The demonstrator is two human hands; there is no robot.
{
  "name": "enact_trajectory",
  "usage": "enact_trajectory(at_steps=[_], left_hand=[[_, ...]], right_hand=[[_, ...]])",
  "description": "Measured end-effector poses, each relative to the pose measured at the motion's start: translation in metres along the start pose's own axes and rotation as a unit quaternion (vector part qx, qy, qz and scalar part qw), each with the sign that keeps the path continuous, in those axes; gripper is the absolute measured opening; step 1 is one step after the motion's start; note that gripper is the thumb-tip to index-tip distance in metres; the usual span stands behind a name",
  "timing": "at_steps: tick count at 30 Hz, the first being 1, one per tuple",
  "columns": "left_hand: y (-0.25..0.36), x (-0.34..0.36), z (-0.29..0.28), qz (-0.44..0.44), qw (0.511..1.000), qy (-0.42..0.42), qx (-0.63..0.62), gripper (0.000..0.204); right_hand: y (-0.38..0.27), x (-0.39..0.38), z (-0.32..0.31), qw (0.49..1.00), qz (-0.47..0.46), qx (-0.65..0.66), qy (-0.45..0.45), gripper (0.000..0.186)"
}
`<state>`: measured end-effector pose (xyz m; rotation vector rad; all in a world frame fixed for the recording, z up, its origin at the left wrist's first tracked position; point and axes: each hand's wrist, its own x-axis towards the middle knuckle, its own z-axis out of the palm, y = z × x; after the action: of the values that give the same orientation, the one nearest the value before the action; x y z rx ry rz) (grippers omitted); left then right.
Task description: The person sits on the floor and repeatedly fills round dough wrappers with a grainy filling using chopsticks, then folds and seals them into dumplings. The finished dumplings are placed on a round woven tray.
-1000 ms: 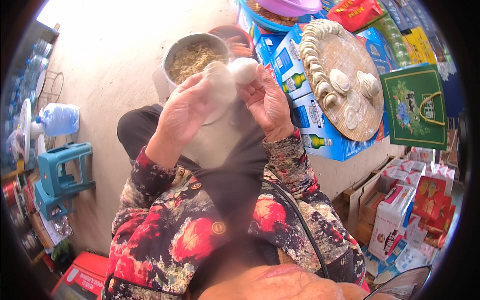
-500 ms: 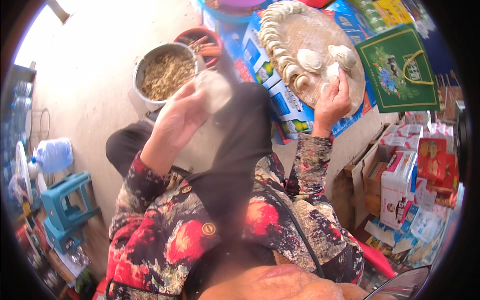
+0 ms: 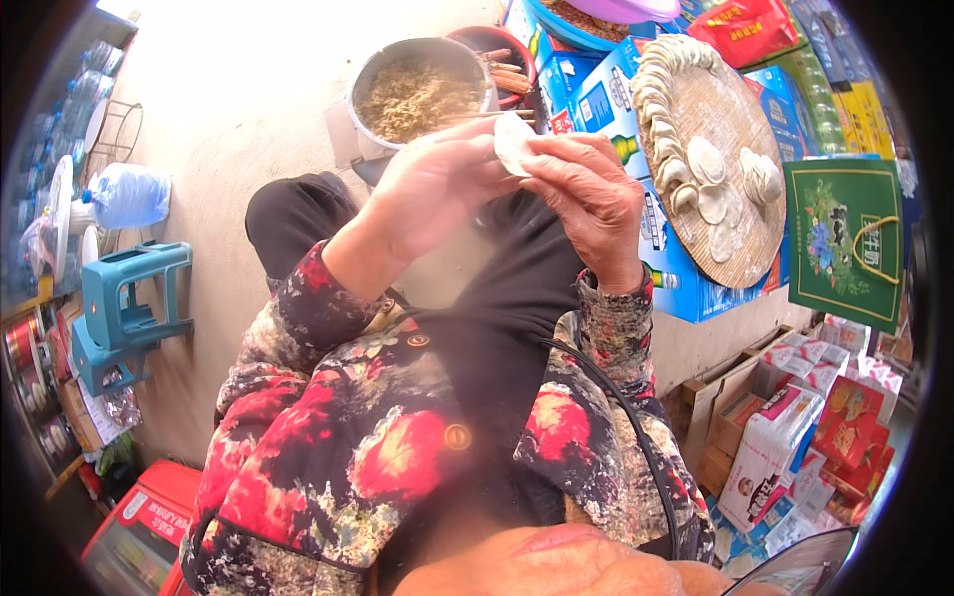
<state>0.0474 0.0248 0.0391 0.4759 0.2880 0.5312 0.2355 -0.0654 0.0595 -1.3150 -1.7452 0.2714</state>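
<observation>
Pale floor (image 3: 234,139) is running under everything, w/ a blue plastic stool (image 3: 134,268) standing off L. & blue cartons (image 3: 606,104) stacking up on the R. Round straw-coloured board (image 3: 757,238) is resting on those cartons, prob. for height & easy reach from the R. hand (image 3: 596,204); crimped dumplings (image 3: 651,99) are lining its L. & far edge, likely leaving the middle to the flat wrappers (image 3: 706,159) lying there in overlapping groups. Metal pot (image 3: 386,62) w/ crumbly filling (image 3: 407,104) is standing low, just beyond the dark-trousered knees (image 3: 298,219), prob. central so both hands can get at it. Dough wrapper (image 3: 512,144) in hand is hanging between the two hands, near side of the pot, well apart from the board. R. fingers are pinching it by its R. side, tips overlapping the rim, most of the pale face lying L. of them; prob. a light edge hold, sparing the soft dough. L. hand (image 3: 432,189) is reaching up from the other side, fingers extending to the wrapper's L. edge; blur there, so can't tell if they're gripping or merely touching. Wrapper's appearing narrow, tilted; folded or just edge-on, can't tell.
</observation>
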Motion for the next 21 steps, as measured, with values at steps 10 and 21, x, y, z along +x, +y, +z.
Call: enact_trajectory(at_steps=[10, 21], left_hand=[[-0.012, -0.002, 0.014, 0.110, 0.982, 0.066, 0.141, 0.046], [-0.021, 0.005, -0.002, 0.152, 0.948, 0.152, 0.233, 0.044]], right_hand=[[0.001, 0.004, 0.027, 0.838, 0.304, 0.442, 0.098, 0.018], [0.012, -0.004, 0.027, 0.745, 0.342, 0.558, 0.128, 0.024]])
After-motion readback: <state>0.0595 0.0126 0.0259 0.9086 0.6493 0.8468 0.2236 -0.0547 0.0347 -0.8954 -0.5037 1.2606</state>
